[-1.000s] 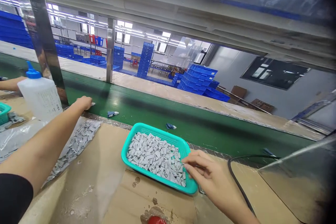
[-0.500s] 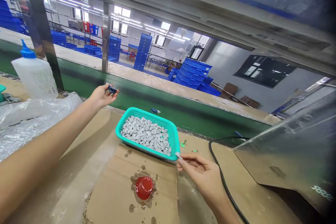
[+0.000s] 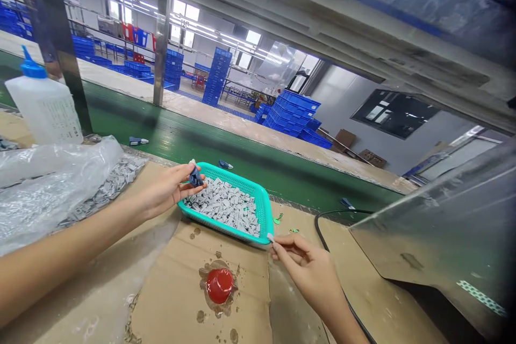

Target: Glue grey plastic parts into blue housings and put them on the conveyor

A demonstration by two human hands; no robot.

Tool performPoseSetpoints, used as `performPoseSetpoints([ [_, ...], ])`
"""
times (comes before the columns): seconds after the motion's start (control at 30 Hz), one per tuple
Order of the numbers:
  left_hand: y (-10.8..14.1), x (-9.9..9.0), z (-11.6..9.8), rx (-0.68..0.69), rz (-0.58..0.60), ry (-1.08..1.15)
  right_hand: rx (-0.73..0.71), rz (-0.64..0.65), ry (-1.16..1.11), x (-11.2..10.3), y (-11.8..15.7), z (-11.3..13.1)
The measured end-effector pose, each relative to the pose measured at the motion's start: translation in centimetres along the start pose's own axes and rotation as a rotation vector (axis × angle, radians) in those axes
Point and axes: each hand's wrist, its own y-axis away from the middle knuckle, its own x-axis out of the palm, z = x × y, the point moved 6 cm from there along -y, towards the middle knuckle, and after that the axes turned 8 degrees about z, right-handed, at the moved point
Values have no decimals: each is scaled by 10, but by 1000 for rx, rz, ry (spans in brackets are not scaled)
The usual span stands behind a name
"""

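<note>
My left hand [image 3: 171, 187] pinches a dark blue part [image 3: 195, 176] with a light tip, over the left end of a teal basket [image 3: 264, 209]. Many small grey pieces [image 3: 229, 205] fill that basket. Between the thumb and fingertips of my right hand [image 3: 308, 266] is one small grey piece [image 3: 270, 237], at the basket's right front corner. A red cap-like dish [image 3: 220, 285], wet and shiny, rests on the cardboard [image 3: 173, 301] in front of the basket, with wet spots around it.
Dark blue parts lie on the green belt [image 3: 177, 134] behind the basket. A white bottle [image 3: 44, 107] and clear plastic bag [image 3: 60, 177] stand at left, over more grey pieces. A black cable [image 3: 322, 226] and metal panel [image 3: 443, 236] are at right.
My left hand has moved right and down from above the belt to the basket with the dark blue part. Another blue part now shows on the belt at left. My right hand has barely shifted.
</note>
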Motion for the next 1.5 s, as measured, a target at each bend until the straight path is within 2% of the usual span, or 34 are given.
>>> performPoseSetpoints([
  [0.13,0,0,0,12,4,4,-264,-118,311,-3,4,25],
  [0.23,2,3,1,4,18,-4,-408,-206,374,3,16,49],
  [0.37,4,5,2,-5,54,-23,-519,-90,302,32,39,68],
  [0.53,2,4,-1,-12,42,-35,-583,-53,293,53,60,72],
  [0.63,10,12,-3,-5,18,-87,-536,-57,197,50,60,74],
  [0.7,23,25,-1,-27,35,-189,-480,-53,106,45,57,76],
  [0.77,39,47,7,-112,170,-320,-455,-63,52,39,55,82],
  [0.87,66,79,26,-291,478,-429,-524,-82,86,35,56,96],
  [0.9,73,86,30,-320,538,-427,-562,-82,115,34,56,101],
  [0.97,79,90,34,-313,575,-380,-624,-78,169,35,55,109],
  [1.1,75,85,37,-265,551,-334,-686,-114,277,32,53,120],
  [1.27,72,80,42,-367,553,-287,-681,-79,302,31,51,118],
  [1.37,65,72,37,-394,425,-304,-594,-62,264,34,48,104],
  [1.5,53,59,21,-325,186,-73,-495,-10,264,45,48,83],
])
